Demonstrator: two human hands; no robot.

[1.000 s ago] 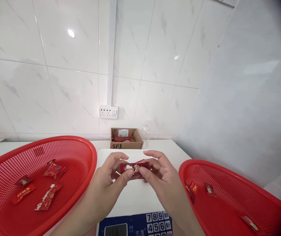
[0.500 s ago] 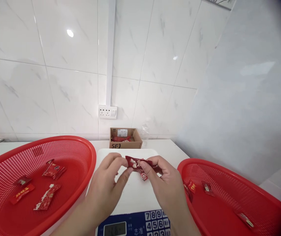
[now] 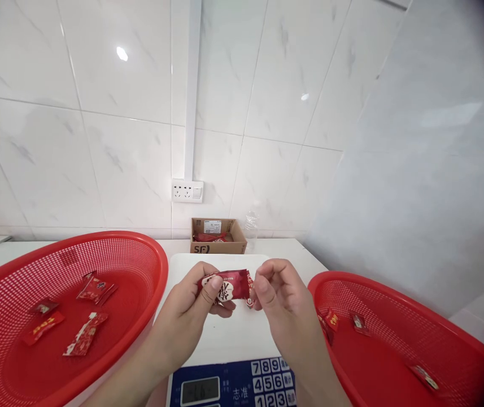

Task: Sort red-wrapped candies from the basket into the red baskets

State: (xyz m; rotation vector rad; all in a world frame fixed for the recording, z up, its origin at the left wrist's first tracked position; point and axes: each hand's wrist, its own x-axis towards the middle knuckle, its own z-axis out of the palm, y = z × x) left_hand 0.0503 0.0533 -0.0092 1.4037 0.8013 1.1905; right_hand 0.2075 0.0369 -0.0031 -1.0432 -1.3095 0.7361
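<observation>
Both my hands hold one small red candy packet (image 3: 227,285) with white print above the white pan of a digital scale (image 3: 233,339). My left hand (image 3: 191,311) pinches the packet's left end between thumb and fingers. My right hand (image 3: 282,302) pinches its right end, fingers curled. The packet hangs a little above the pan, roughly level.
A large red mesh basket (image 3: 110,249) on the left holds several red packets. Another red basket (image 3: 394,316) on the right holds a few more. A small cardboard box (image 3: 217,242) stands by the tiled wall, under a socket strip (image 3: 187,191). The scale's blue keypad (image 3: 267,381) is nearest me.
The packet passed briefly to my right hand alone, while my left hand let go. Now both hands grip it again, slightly higher and turned.
</observation>
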